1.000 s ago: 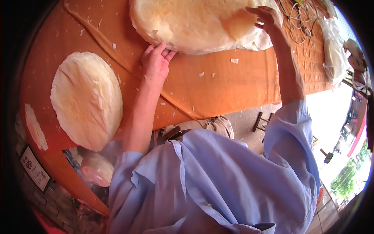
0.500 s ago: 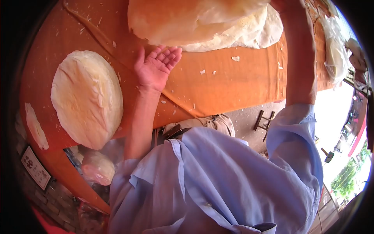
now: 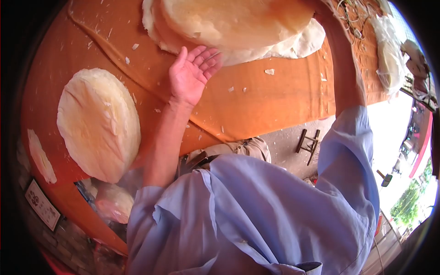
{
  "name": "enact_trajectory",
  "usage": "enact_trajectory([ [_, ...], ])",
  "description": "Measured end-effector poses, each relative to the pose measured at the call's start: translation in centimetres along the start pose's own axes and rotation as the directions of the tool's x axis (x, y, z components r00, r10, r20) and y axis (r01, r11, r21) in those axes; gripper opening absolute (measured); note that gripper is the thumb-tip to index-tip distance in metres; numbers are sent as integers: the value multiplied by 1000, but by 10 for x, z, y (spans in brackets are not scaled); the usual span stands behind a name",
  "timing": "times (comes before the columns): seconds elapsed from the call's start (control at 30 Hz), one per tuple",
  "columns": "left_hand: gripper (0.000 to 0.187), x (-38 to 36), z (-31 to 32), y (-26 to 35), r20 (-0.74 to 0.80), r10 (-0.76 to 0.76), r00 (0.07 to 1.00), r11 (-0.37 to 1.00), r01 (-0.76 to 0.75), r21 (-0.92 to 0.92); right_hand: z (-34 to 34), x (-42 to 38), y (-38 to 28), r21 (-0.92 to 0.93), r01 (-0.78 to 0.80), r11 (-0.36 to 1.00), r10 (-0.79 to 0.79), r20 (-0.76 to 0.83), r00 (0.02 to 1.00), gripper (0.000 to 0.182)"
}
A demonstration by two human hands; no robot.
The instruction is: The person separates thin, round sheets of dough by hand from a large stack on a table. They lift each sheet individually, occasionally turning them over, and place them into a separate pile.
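My left hand (image 3: 195, 75) is palm up with fingers spread, holding nothing, just below the near edge of a large pale flat sheet (image 3: 238, 23) like thin bread. More pale sheets (image 3: 307, 41) lie under it at the right. My right arm reaches up to the sheet's right end; my right hand (image 3: 318, 7) is at the top edge of the view, its fingers hidden. A stack of round pale sheets (image 3: 98, 123) rests on the orange cloth at the left.
An orange cloth (image 3: 270, 101) with scattered flakes covers the table. A thin pale piece (image 3: 41, 156) lies at its left edge. Plastic bags (image 3: 389, 55) are at the upper right. Below stand a small wooden stool (image 3: 308, 145) and a framed sign (image 3: 42, 205).
The upper sheet has shifted and more of its rounded left end shows. My left hand has moved slightly right, its fingers still spread. The view has shifted a little.
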State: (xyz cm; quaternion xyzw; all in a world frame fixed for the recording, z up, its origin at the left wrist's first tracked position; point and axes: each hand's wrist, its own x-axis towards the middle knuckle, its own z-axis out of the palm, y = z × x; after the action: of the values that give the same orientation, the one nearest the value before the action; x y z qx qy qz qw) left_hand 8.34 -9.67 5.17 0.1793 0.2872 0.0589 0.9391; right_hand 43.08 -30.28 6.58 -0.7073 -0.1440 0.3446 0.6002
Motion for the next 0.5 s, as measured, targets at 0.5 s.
enact_trajectory([
  [0.5, 52, 14, 16, -23, -61, -69, 996, 991, 75, 113, -17, 18, -3, 68, -186, 980, 191, -84, 978, 28],
])
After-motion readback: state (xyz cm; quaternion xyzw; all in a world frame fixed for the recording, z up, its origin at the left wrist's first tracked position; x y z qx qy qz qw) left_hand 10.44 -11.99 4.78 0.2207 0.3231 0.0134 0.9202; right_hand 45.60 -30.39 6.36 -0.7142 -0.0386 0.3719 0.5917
